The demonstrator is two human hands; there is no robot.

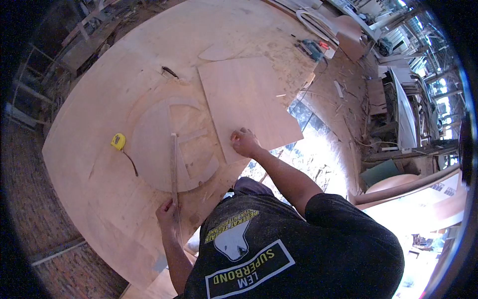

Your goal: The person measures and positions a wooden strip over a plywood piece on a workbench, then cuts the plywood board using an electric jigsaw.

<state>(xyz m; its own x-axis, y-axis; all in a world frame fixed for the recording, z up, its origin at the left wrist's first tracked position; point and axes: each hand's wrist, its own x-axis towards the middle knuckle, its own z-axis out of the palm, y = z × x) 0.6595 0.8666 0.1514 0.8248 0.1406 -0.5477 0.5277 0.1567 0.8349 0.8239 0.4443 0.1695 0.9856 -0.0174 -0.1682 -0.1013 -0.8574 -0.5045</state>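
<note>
My left hand (167,210) is closed around the near end of a narrow wooden strip (174,162). The strip lies across a round plywood piece (149,144) that has cut-out openings on its right side. My right hand (245,143), fingers curled, rests over the near part of a flat plywood panel (244,94); whatever those fingers may hold is hidden. To the left of the round piece is a yellow tape measure (118,141) with a dark strap trailing from it. A dark, slim tool (170,72) lies beyond the round piece.
Both pieces sit on a large plywood worktop (99,194). A power tool (312,50) stands at its far right corner, near oval rings (317,25). Scraps litter the floor (336,107) on the right, and stacked boards (403,107) lean beyond it.
</note>
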